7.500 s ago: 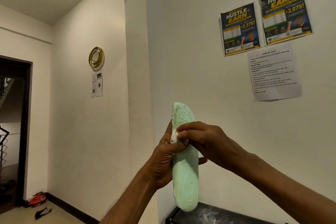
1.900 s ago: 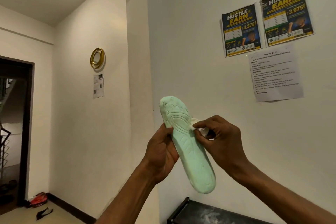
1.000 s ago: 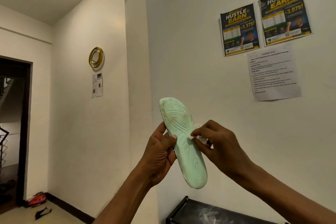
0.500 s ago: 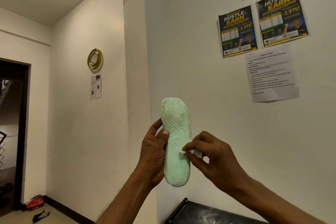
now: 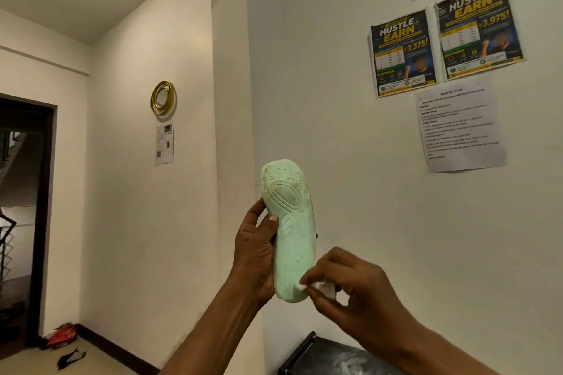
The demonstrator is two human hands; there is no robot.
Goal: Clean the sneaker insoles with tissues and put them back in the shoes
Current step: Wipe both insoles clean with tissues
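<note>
A pale green insole (image 5: pixel 291 228) stands nearly upright in front of the wall, its ridged underside facing me. My left hand (image 5: pixel 256 256) grips it along its left edge, thumb on the face. My right hand (image 5: pixel 350 286) pinches a small wad of white tissue (image 5: pixel 320 285) and presses it against the insole's lower right end. No shoes show near my hands.
A dark shelf top (image 5: pixel 332 356) sits below my hands against the wall. Posters and a task sheet (image 5: pixel 460 125) hang on the wall at right. A dark doorway (image 5: pixel 21 216) opens at left, with a red shoe (image 5: pixel 61 335) and a black object (image 5: pixel 71 358) on the floor.
My right hand has slid the tissue down the insole from its middle to its lower end. The insole has turned from tilted to nearly upright in my left hand.
</note>
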